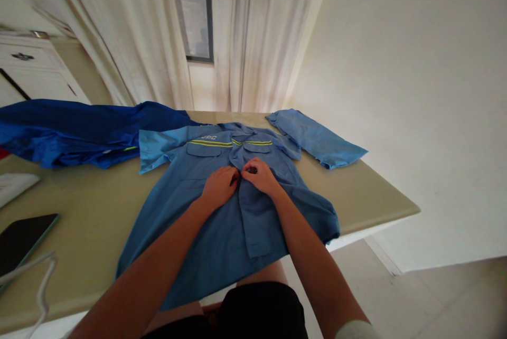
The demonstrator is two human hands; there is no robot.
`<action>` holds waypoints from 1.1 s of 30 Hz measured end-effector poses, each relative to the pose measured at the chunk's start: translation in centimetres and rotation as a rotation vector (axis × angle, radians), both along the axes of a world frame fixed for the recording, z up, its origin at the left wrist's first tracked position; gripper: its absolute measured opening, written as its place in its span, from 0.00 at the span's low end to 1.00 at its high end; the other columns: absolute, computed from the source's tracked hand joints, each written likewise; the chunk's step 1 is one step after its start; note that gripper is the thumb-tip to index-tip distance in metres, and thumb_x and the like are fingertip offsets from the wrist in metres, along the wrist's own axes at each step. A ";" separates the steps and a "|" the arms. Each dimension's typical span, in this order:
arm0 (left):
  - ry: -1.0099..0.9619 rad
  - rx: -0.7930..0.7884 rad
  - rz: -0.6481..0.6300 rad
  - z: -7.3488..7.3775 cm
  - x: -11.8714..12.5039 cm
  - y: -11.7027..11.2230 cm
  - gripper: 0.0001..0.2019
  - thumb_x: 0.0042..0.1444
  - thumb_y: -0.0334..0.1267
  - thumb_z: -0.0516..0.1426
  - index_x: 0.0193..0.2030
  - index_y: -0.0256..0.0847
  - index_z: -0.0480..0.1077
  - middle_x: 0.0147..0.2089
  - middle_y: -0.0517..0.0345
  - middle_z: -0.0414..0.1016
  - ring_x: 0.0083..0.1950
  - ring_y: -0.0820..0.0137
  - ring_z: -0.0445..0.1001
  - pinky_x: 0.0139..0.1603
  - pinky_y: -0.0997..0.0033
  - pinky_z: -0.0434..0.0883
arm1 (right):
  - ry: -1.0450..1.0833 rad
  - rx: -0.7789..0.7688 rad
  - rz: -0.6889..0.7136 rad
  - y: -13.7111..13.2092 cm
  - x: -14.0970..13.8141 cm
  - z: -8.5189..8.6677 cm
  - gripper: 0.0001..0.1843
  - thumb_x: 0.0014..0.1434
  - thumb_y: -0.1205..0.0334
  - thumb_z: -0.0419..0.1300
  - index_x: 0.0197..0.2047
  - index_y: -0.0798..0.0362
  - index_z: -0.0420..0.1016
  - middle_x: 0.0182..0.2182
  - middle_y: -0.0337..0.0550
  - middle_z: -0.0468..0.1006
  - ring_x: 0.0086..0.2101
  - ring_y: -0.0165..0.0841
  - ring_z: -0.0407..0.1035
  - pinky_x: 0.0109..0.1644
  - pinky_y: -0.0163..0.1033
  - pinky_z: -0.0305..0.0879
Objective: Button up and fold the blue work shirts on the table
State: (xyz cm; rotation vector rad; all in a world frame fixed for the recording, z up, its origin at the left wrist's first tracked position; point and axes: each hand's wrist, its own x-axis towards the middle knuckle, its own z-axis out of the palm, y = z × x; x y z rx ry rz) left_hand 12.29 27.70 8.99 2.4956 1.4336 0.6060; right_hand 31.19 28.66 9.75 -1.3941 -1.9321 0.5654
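A light blue short-sleeved work shirt (222, 223) with yellow reflective stripes and two chest pockets lies front up on a beige table (87, 212). My left hand (219, 186) and my right hand (259, 175) meet at the shirt's front placket, just below the pockets. The fingers of both hands are curled and pinch the placket edges. Whether a button is between them is hidden. The shirt's hem hangs over the table's near edge, towards my lap.
A darker blue garment (79, 130) lies heaped at the table's back left. A dark phone or tablet (21, 238) and a white cable (39, 281) sit at the left edge. White curtains (245, 33) and a window stand behind; a wall is at right.
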 end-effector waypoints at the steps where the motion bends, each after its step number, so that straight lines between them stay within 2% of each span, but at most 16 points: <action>1: -0.016 0.004 -0.005 -0.1 0.0 0.0 0.07 0.63 0.34 0.55 0.44 0.44 0.73 0.46 0.52 0.79 0.50 0.59 0.76 0.52 0.60 0.72 | 0.055 -0.033 0.019 0.2 0.0 -0.2 0.03 0.57 0.64 0.63 0.33 0.54 0.79 0.32 0.39 0.77 0.32 0.30 0.68 0.39 0.34 0.64; 4: -0.120 0.020 -0.026 -0.2 -0.2 0.0 0.07 0.65 0.36 0.54 0.44 0.45 0.73 0.47 0.52 0.79 0.51 0.61 0.76 0.54 0.60 0.72 | 0.167 -0.143 0.061 0.5 0.1 -0.9 0.06 0.57 0.62 0.62 0.33 0.54 0.79 0.27 0.37 0.77 0.29 0.30 0.68 0.35 0.33 0.62; 9: -0.214 0.011 0.005 0.0 -0.5 -0.1 0.07 0.65 0.38 0.55 0.45 0.45 0.74 0.45 0.55 0.81 0.48 0.62 0.78 0.53 0.61 0.73 | 0.245 -0.145 0.072 0.9 0.2 -1.9 0.09 0.56 0.59 0.63 0.36 0.55 0.81 0.29 0.38 0.80 0.30 0.31 0.70 0.35 0.34 0.63; 14: -0.197 0.014 0.041 0.3 -0.5 0.0 0.07 0.63 0.37 0.57 0.45 0.44 0.76 0.45 0.55 0.83 0.47 0.62 0.79 0.52 0.62 0.73 | 0.226 -0.142 0.050 1.0 0.3 -1.9 0.12 0.58 0.56 0.62 0.38 0.54 0.82 0.31 0.39 0.81 0.32 0.33 0.72 0.36 0.34 0.64; 19: -0.100 0.045 0.014 0.5 -0.7 0.1 0.08 0.65 0.39 0.57 0.45 0.46 0.77 0.46 0.55 0.83 0.49 0.61 0.79 0.51 0.63 0.72 | 0.169 -0.123 0.043 0.8 0.2 -1.6 0.12 0.61 0.59 0.58 0.38 0.55 0.82 0.28 0.39 0.80 0.28 0.31 0.69 0.33 0.34 0.61; 26: -0.049 0.069 0.018 0.4 -0.7 -0.1 0.08 0.66 0.39 0.57 0.46 0.46 0.78 0.46 0.55 0.83 0.49 0.61 0.78 0.51 0.64 0.72 | 0.171 -0.092 0.012 0.7 0.2 -1.9 0.09 0.54 0.59 0.66 0.36 0.56 0.82 0.28 0.40 0.81 0.29 0.32 0.72 0.33 0.34 0.64; 33: 0.003 0.133 -0.047 0.5 -0.7 -0.3 0.10 0.67 0.38 0.56 0.45 0.47 0.79 0.45 0.55 0.83 0.48 0.61 0.78 0.51 0.64 0.72 | 0.148 -0.055 0.003 0.7 0.0 -2.1 0.08 0.56 0.64 0.63 0.36 0.55 0.83 0.29 0.40 0.83 0.29 0.32 0.73 0.34 0.34 0.66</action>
